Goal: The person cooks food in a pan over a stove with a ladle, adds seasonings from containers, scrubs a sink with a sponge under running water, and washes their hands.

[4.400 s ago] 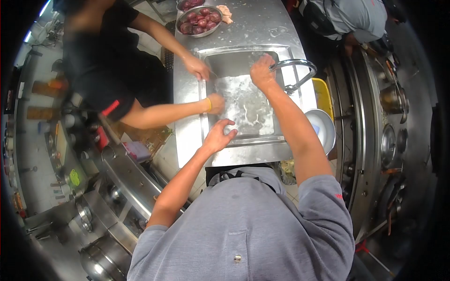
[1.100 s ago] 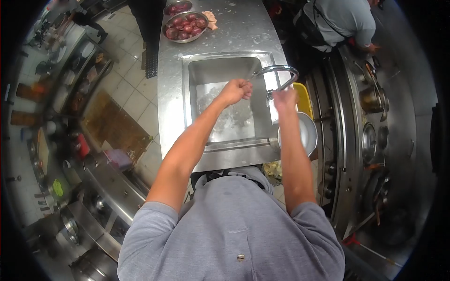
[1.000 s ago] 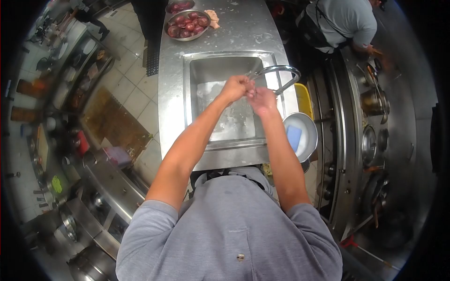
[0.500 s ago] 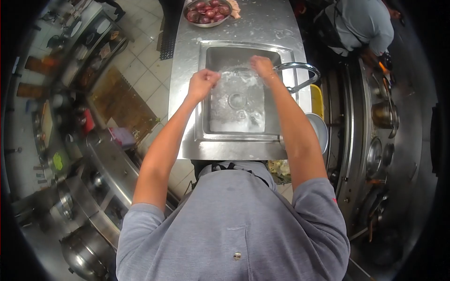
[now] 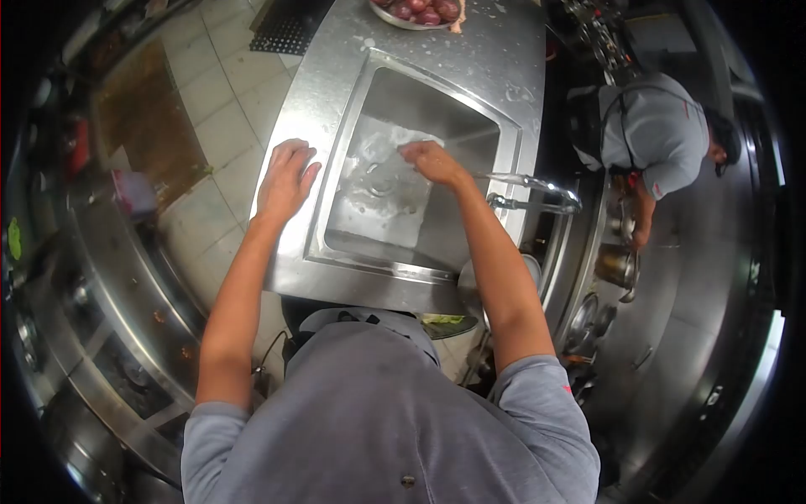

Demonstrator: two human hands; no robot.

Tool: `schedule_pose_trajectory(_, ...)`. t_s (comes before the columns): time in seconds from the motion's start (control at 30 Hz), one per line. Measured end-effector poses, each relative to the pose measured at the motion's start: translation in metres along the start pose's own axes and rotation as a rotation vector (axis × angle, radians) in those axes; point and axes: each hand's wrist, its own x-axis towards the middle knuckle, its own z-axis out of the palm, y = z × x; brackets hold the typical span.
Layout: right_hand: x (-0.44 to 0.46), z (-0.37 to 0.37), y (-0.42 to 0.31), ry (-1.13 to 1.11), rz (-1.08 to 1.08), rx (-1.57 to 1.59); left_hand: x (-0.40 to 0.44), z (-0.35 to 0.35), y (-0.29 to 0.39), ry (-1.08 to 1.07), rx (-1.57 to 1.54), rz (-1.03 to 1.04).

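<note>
A steel sink (image 5: 462, 227) is set in a metal counter (image 5: 478, 46), with foam and water over its bottom. My left hand (image 5: 288, 178) is at the counter's left side, beside the sink rim, its fingers a little apart and nothing in it. Over the basin hangs my right hand (image 5: 430, 161), its fingers curled together and pointing left; whether they hold anything is too small to tell. A curved chrome faucet (image 5: 546, 193) reaches from the sink's right side, near my right wrist.
A bowl of red onions (image 5: 420, 10) stands at the counter's far end. Right of the sink, a pale bowl (image 5: 470, 286) is partly behind my right arm. A person in grey (image 5: 663, 126) bends over the cooking line, near a pot (image 5: 615, 265).
The view has turned and shifted. My left hand has gone from the sink's left edge onto the counter, its fingers now apart. My right hand has moved from near the faucet toward the basin's middle.
</note>
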Motion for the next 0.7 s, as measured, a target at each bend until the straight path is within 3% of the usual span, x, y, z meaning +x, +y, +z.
schedule_pose_trajectory(0.07, 0.012, -0.002, 0.0, 0.194, -0.076, 0.169, 0.001, -0.002, 0.002, -0.019, -0.009, -0.026)
schedule_pose_trajectory(0.1, 0.019, -0.006, 0.003, 0.188, -0.06, 0.159, 0.004, -0.004, 0.001, -0.025, -0.016, -0.034)
schedule_pose_trajectory(0.17, 0.022, -0.019, 0.012, 0.3, 0.119, -0.027, 0.004, -0.004, 0.001, -0.044, -0.041, -0.046)
schedule_pose_trajectory(0.33, 0.034, -0.031, 0.069, 0.251, 0.201, -0.396, 0.008, -0.001, -0.005, -0.055, -0.035, -0.058)
schedule_pose_trajectory(0.4, 0.04, -0.031, 0.06, 0.202, 0.22, -0.492, 0.008, -0.002, -0.006, -0.062, -0.039, -0.053)
schedule_pose_trajectory(0.5, 0.055, -0.032, 0.023, 0.164, 0.187, -0.292, 0.01, -0.002, -0.009, -0.064, -0.031, -0.033)
schedule_pose_trajectory(0.57, 0.072, -0.018, 0.011, 0.214, 0.25, 0.226, 0.013, -0.002, -0.01, -0.066, -0.025, -0.022)
schedule_pose_trajectory(0.6, 0.075, -0.006, 0.003, 0.218, 0.253, 0.234, 0.014, -0.002, -0.01, -0.079, -0.033, -0.022)
schedule_pose_trajectory(0.67, 0.071, 0.015, -0.01, 0.042, 0.241, 0.872, 0.016, -0.002, -0.009, -0.096, -0.04, -0.018)
schedule_pose_trajectory(0.7, 0.063, 0.018, -0.014, 0.043, 0.24, 0.875, 0.016, 0.0, -0.009, -0.098, -0.037, -0.019)
